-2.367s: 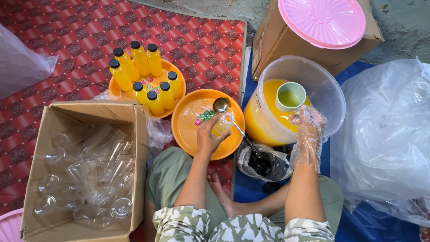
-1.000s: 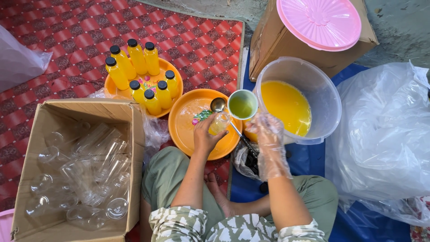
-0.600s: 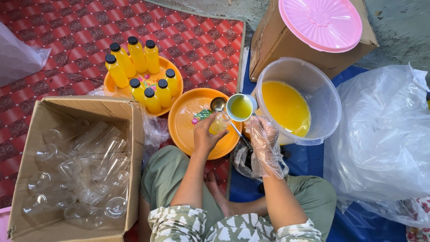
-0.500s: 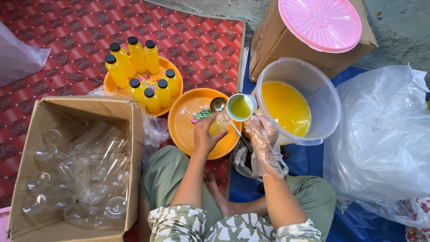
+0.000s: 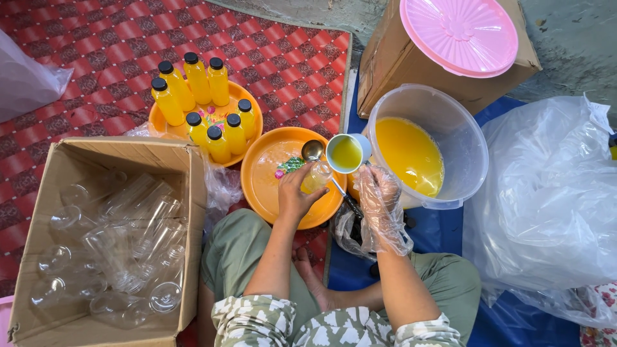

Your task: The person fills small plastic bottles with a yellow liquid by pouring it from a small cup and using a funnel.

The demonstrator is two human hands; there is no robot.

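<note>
- On the orange plate (image 5: 270, 193) in front of your knees, your left hand (image 5: 297, 196) is closed around a small clear bottle (image 5: 316, 178); the bottle stands on the plate and already has some yellow juice in its lower part.
- Over the mouth of this bottle sits a metal funnel (image 5: 313, 150).
- Your right hand (image 5: 379, 199) wears a thin plastic glove. Its fingers are curled around the handle of a white cup (image 5: 347, 153), which holds yellow juice and hangs just beside the funnel, between the plate and the bucket.
- Right of the cup stands a clear bucket (image 5: 472, 138) with yellow juice inside, touching the cup's side or very near; I cannot tell which.
- Behind the bucket, a pink lid (image 5: 459, 35) lies on a brown carton (image 5: 385, 64).
- To your left, a second orange plate (image 5: 247, 138) carries seven filled bottles (image 5: 196, 80) with black caps.
- Near your left knee, an open cardboard box (image 5: 96, 160) holds empty clear bottles.
- At your right, a big clear plastic bag (image 5: 546, 193) lies on the blue sheet (image 5: 443, 238).
</note>
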